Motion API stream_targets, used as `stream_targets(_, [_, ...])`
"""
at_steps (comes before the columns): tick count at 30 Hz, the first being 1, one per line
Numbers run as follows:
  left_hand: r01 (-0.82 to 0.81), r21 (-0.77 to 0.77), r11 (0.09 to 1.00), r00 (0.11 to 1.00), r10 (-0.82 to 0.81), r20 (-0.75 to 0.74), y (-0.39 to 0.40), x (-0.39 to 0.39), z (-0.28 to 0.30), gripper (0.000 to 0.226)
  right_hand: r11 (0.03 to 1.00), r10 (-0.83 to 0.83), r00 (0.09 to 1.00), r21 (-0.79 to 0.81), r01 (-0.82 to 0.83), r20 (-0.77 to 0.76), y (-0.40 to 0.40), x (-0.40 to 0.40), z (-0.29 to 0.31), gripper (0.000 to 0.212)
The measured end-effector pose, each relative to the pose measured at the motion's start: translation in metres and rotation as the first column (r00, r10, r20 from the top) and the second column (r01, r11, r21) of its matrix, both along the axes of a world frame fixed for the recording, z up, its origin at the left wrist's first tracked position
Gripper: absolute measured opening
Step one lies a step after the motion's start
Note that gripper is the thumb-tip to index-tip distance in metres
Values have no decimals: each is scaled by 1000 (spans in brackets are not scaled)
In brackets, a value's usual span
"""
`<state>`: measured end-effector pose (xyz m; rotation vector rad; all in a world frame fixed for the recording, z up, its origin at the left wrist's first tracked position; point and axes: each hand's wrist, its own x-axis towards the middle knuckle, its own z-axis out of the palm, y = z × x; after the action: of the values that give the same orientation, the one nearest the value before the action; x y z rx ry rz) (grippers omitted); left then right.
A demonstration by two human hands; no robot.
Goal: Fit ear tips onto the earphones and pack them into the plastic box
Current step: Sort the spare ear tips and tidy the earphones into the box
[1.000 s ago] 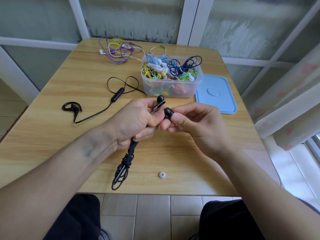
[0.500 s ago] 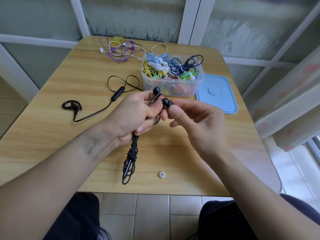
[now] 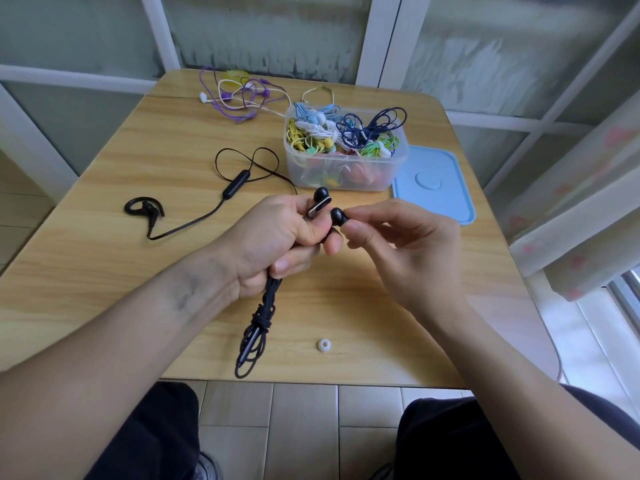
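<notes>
Left hand [image 3: 277, 237] is gripping a pair of black wired earphones [image 3: 320, 202] above the wooden table [image 3: 104, 271], fingers curled round the cable just below the two buds. One bud is sticking up past the knuckles, showing a pale strip on its stem; the other bud [image 3: 337, 216] is sitting lower and to the right of it, at the fingertips of the right hand [image 3: 398, 244]. Right hand is pinching that lower bud between thumb and forefinger, the other fingers loosely curled behind. Whether an ear tip is already seated on it, cannot tell. Below the left fist the bundled cable [image 3: 256, 327] is hanging down in a wound black coil, its loops reaching the near edge of the table. Just right of that coil, nearer the body than the hands, a small white ear tip [image 3: 323, 344] is lying on the table, apart from everything. Beyond the hands, the clear plastic box [image 3: 346, 168] is standing open, packed with coiled earphones in yellow, green, blue and white. To the right of the box and touching it, a blue lid [image 3: 436, 181] is lying flat. Left of the grip, a black ear-hook headset [image 3: 145, 209] is lying with its cable looping back toward the box. Farther off, past the box, a tangle of purple and white earphones [image 3: 239, 95] is lying at the far edge of the table.
</notes>
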<state>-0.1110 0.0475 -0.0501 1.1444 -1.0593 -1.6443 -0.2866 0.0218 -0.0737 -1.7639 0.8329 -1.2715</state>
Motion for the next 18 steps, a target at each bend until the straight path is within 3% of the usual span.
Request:
stream_targets(4, [-106,-28,994,994,104,-39,-2,-4,-5,9,976,21,993,212,-45,115,5,5,5,12])
stream_targets(7, [-123,-108,987,992,127,27,-3,-5,-7,6,948,22,992,313,-60,124,4,2,13,9])
stream_targets(10, [-91,-174,981,984,115,133,-2,-6,-7,8,959,8,1000,285,-9,4,0,-3,13,8])
stream_targets(15, [-87,-148,985,986,107,128,-4,-7,-8,19,963,-10,982,263,61,-190,-9,-14,20,6])
stream_targets(18, [-108,-116,987,977,127,171,-6,-6,-12,20,977,-125,915,112,181,-383,-26,-39,24,5])
